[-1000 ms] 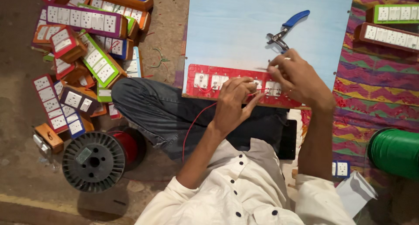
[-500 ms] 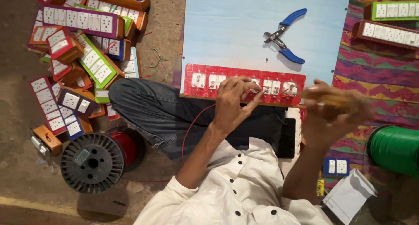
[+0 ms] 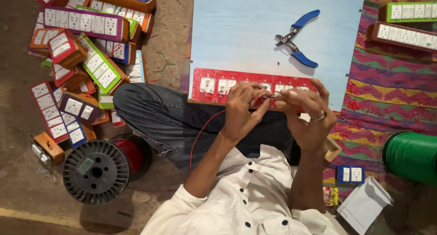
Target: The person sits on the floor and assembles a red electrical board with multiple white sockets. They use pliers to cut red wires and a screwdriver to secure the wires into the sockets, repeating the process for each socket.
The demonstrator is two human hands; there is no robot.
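My pale blue board (image 3: 255, 39) lies across my lap, the red switch panel (image 3: 218, 85) at its near edge. My left hand (image 3: 240, 112) and right hand (image 3: 309, 116) both pinch the thin red wire (image 3: 202, 130) just over the panel. If my grip slips, the bared end could fray or miss its terminal. Half a second ago my right hand was off to the side; now it meets the left. The blue pliers (image 3: 298, 39) lie untouched.

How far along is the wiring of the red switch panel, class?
Done: sockets sit fitted in the red panel. In hand: left hand and right hand pinch a red wire at the panel's edge. Left: the blue pliers lie unused; how many connections remain cannot be seen.
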